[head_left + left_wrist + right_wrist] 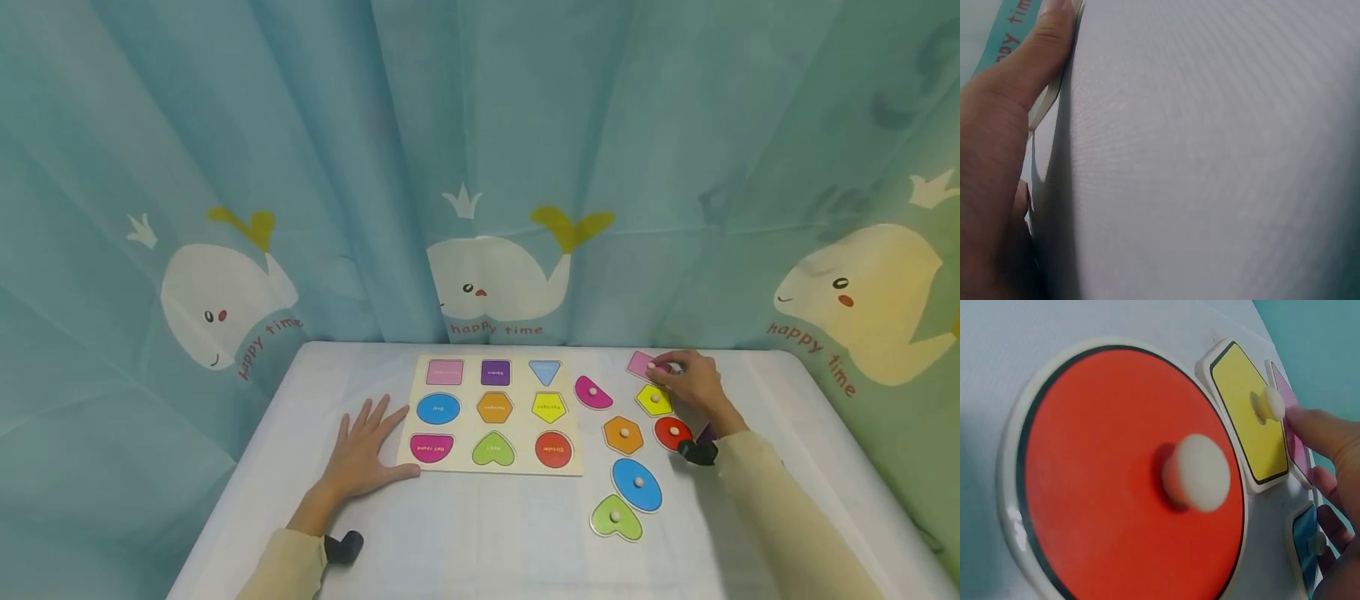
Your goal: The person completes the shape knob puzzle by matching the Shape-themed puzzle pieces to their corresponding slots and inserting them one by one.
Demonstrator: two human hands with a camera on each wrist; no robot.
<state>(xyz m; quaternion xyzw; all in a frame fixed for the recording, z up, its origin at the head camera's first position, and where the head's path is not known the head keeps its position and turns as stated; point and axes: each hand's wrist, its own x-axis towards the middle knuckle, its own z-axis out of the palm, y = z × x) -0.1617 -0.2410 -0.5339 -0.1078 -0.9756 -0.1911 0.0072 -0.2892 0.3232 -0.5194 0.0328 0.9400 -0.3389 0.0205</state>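
On the left of the white table, my left hand [363,457] lies with fingers spread, its index fingertip and thumb against the left edge of a puzzle board [468,387]. The left wrist view shows the thumb [1041,53] at the board's edge. The board bears several coloured, labelled shapes. At the back right, my right hand [692,383] pinches the knob of a pink rectangle puzzle piece [640,362]. A yellow pentagon piece [1244,406] lies beside the thumb; a blue piece [1304,544] sits under the curled fingers. A red circle piece [1097,469] is nearest the wrist camera.
Right of the board lie a magenta half-round piece [591,395], an orange hexagon [621,443], a blue oval [630,493] and a green heart [606,527], all knobbed. Part of a purple piece [706,434] shows beside the right wrist. A whale-print curtain [480,125] stands behind the table.
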